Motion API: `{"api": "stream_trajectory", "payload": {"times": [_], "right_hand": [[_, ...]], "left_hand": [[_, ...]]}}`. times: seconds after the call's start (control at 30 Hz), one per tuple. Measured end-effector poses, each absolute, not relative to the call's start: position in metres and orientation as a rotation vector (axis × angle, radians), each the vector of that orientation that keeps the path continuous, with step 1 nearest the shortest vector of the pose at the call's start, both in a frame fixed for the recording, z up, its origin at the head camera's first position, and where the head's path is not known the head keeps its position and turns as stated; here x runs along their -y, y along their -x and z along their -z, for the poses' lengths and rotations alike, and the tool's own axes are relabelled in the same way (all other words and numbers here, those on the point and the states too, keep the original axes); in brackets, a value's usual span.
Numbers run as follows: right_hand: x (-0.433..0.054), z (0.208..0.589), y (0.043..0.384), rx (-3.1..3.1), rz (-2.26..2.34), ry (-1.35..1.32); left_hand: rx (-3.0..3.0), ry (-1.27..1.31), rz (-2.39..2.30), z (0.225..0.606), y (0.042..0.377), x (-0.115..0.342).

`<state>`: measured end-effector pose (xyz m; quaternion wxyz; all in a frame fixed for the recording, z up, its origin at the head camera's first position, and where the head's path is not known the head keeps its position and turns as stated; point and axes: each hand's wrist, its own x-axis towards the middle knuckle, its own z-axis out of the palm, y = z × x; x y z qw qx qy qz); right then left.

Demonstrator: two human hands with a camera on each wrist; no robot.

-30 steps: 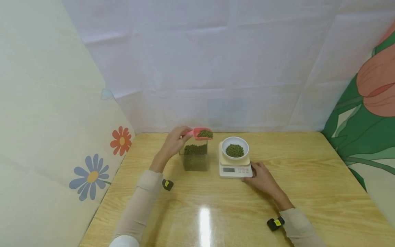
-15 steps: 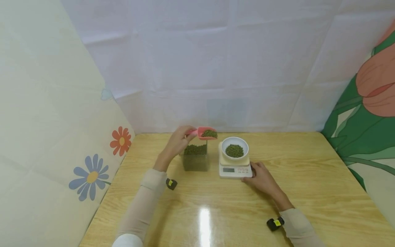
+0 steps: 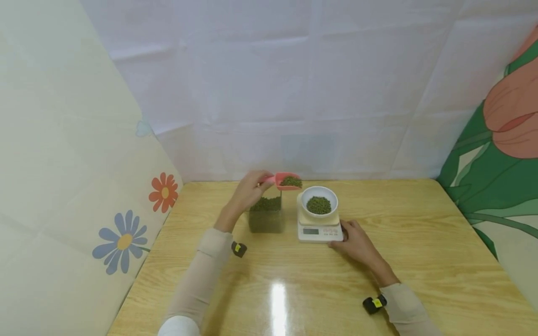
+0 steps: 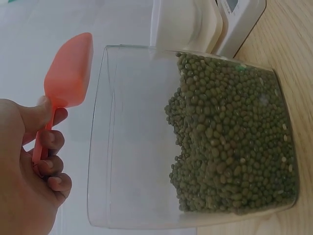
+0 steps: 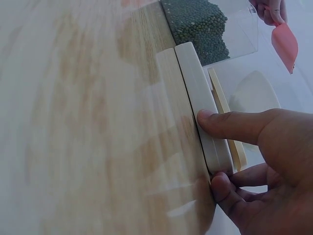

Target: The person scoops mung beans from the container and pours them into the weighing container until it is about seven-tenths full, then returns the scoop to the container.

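My left hand [image 3: 249,190] grips the handle of a pink scoop [image 4: 68,73], which carries a heap of green mung beans [image 3: 291,181]. The scoop is raised over the right rim of a clear square container [image 4: 132,137] partly filled with the same beans. To its right stands a white kitchen scale [image 3: 306,233] with a display on its front. A white bowl [image 3: 320,190] holding a small pile of beans sits on the scale's platform. My right hand [image 3: 357,242] holds the scale's front right corner, thumb [image 5: 215,122] on the front face and fingers at the side.
Everything stands on a wood-grain table [image 3: 328,294]. A pale cloth wall [image 3: 252,93] rises right behind its back edge. Flower-patterned panels border the left and right sides.
My left hand has moved right with the loaded scoop, toward the bowl on the scale. My right hand and the scale have stayed in place.
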<state>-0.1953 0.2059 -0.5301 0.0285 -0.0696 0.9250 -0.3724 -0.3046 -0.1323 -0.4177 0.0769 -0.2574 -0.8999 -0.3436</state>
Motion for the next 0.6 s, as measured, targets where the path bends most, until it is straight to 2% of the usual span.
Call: {"api": "stream_trajectory", "payload": {"times": [0.6], "right_hand": [[-0.206, 0.528, 0.195, -2.849, 1.147, 0.214]], "left_hand": [[2.719, 0.787, 1.027, 0.418, 0.306, 0.114]]}}
